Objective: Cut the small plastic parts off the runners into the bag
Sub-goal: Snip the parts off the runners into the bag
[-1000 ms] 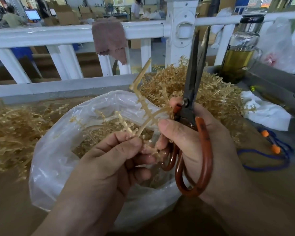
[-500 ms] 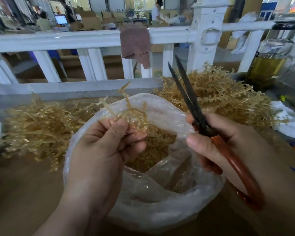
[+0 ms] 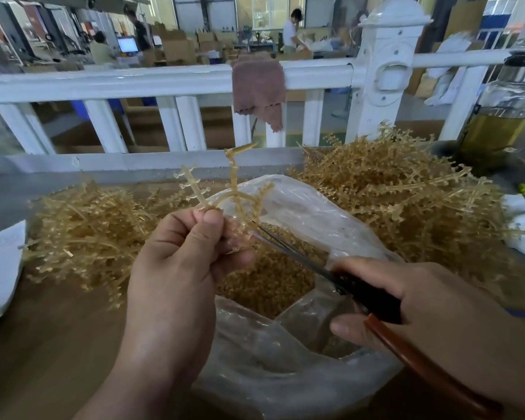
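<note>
Left hand: You are pinching the runner [image 3: 232,189] with your left hand [image 3: 179,268], thumb and curled fingers closing on its lower stem, and you are holding it up over the mouth of the bag.
Runner: Its tan branches are fanning upward past the far rim of the bag [image 3: 309,204] - several are carrying rows of small nubs.
Right hand: Your right hand [image 3: 443,307] is gripping the scissors [image 3: 367,298], with fingers and thumb wrapping round the dark shank and the reddish-brown handle.
Scissors: The blades are pointing up and to the left across the open bag and are looking almost together. The tips are reaching the runner's lowest branch just beside your left fingers; I cannot tell whether they are touching it.
Bag: The clear plastic bag is sitting open on the brown table [image 3: 43,344] between your hands, and it is holding a heap of cut parts [image 3: 270,286].
Piles: Tangled runners are lying in a left pile [image 3: 88,228] and a right pile [image 3: 391,204] - one on each side of the bag.
Behind: A brown cloth [image 3: 258,89] is hanging over the white railing [image 3: 119,83]; a glass bottle [image 3: 500,116] of yellow liquid is standing at far right.
</note>
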